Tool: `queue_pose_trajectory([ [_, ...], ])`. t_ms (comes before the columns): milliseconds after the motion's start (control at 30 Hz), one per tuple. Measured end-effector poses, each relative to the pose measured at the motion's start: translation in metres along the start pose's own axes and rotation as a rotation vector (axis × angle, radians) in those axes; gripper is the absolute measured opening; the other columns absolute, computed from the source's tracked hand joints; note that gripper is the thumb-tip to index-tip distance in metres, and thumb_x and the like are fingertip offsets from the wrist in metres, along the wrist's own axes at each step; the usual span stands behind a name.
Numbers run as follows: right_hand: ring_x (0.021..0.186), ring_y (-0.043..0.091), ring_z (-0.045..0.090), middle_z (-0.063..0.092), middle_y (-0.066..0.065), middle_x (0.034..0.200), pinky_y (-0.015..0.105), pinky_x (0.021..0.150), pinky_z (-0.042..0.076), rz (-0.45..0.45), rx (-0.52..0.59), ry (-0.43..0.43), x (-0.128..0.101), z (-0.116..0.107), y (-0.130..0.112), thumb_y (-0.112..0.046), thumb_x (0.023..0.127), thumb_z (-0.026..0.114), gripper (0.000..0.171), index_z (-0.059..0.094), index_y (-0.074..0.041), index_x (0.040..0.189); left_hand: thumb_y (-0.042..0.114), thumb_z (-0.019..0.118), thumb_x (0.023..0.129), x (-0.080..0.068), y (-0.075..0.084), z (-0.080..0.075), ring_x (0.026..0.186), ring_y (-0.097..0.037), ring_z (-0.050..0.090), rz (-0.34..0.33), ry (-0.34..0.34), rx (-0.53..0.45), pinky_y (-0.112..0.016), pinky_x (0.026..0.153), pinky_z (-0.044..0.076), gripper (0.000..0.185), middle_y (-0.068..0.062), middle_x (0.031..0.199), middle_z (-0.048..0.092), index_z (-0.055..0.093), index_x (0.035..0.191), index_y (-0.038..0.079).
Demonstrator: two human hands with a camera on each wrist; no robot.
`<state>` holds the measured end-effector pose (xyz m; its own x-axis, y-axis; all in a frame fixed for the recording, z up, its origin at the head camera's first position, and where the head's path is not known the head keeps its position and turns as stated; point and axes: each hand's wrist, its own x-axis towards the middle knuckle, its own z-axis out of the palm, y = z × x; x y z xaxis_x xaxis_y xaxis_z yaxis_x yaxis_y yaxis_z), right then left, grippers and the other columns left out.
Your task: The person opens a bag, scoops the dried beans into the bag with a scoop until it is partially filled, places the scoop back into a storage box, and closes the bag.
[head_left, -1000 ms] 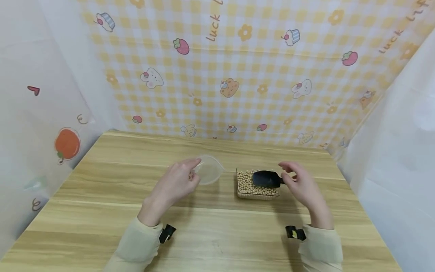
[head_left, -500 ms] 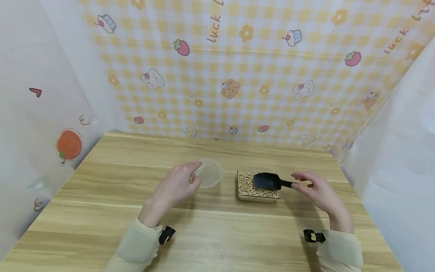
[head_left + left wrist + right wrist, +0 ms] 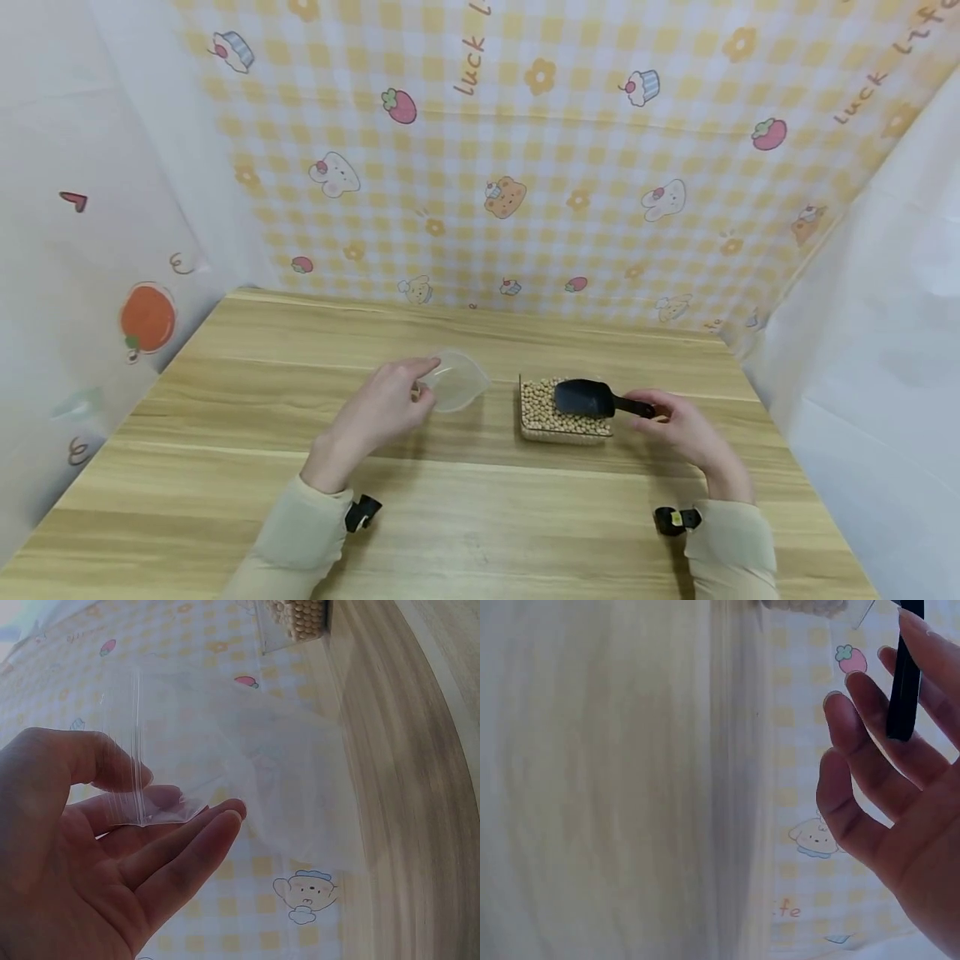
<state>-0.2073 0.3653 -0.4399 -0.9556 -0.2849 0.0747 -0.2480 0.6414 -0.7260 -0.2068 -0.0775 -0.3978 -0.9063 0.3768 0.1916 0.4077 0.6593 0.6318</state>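
My left hand [image 3: 377, 407] pinches the edge of a clear zip-lock bag [image 3: 461, 382] between thumb and fingers. In the left wrist view the bag [image 3: 292, 780] stands open, with its zip strip by the thumb; I see nothing inside it. To its right a black scoop [image 3: 583, 398] lies with its blade on soybeans [image 3: 538, 408] filling a clear box [image 3: 566, 436]. My right hand [image 3: 688, 432] holds the scoop's handle, thumb on one side and fingers behind it. In the right wrist view the handle [image 3: 904, 694] crosses the fingers, and the blade is out of sight.
Everything is on a wood-grain table [image 3: 450, 517]. A yellow checked cloth [image 3: 480, 167] hangs at its back edge, with white sheets [image 3: 862, 333] at both sides. A black wrist mount [image 3: 677, 520] sits at each sleeve.
My right hand drew back right to the handle's end, then came left again around the handle. The scoop and box stay about in place. My left hand and the bag hardly moved.
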Motion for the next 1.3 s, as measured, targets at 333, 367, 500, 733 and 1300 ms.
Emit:
queue_pose_trajectory([
  [333,0.092,0.012,0.06,0.068,0.013,0.11,0.024,0.073,0.049,0.023,0.084,0.028,0.005,0.006,0.0,-0.014,0.087,0.074,0.033,0.068,-0.002,0.117,0.006,0.052,0.087,-0.002,-0.003,-0.002,0.044,-0.003,0.035,0.007,-0.013,-0.012,-0.022,0.041,0.039,0.048,-0.018,0.137,0.055,0.057,0.134,-0.003],
  [367,0.091,0.012,0.06,0.069,0.013,0.109,0.024,0.072,0.049,0.026,0.095,0.031,0.006,0.007,-0.001,-0.015,0.087,0.074,0.033,0.069,-0.002,0.117,0.006,0.052,0.087,-0.003,-0.003,-0.002,0.045,-0.003,0.037,0.005,-0.014,-0.011,-0.022,0.043,0.04,0.048,-0.019,0.137,0.055,0.057,0.134,-0.003],
  [500,0.088,0.013,0.063,0.069,0.013,0.106,0.026,0.07,0.051,0.03,0.132,0.036,0.008,0.006,-0.005,-0.018,0.088,0.074,0.033,0.069,-0.002,0.117,0.006,0.052,0.087,-0.004,-0.005,-0.004,0.05,-0.005,0.039,0.001,-0.004,0.009,-0.025,0.05,0.043,0.048,-0.019,0.137,0.055,0.057,0.134,-0.003],
  [733,0.079,0.024,0.062,0.068,0.018,0.091,0.036,0.064,0.049,0.02,0.178,0.041,0.004,0.001,-0.012,-0.017,0.09,0.07,0.033,0.066,-0.003,0.119,0.007,0.051,0.087,-0.005,-0.006,-0.005,0.051,-0.006,0.037,0.003,0.001,0.03,-0.026,0.053,0.043,0.048,-0.018,0.137,0.055,0.057,0.134,-0.002],
  [1300,0.081,0.015,0.066,0.071,0.006,0.092,0.025,0.071,0.051,-0.032,-0.02,0.021,-0.011,-0.046,-0.036,-0.016,0.091,0.069,0.025,0.069,-0.006,0.115,0.008,0.052,0.085,0.0,0.002,0.003,0.049,-0.004,0.032,0.026,-0.013,0.046,-0.024,0.05,0.039,0.047,-0.015,0.137,0.056,0.06,0.131,-0.002],
])
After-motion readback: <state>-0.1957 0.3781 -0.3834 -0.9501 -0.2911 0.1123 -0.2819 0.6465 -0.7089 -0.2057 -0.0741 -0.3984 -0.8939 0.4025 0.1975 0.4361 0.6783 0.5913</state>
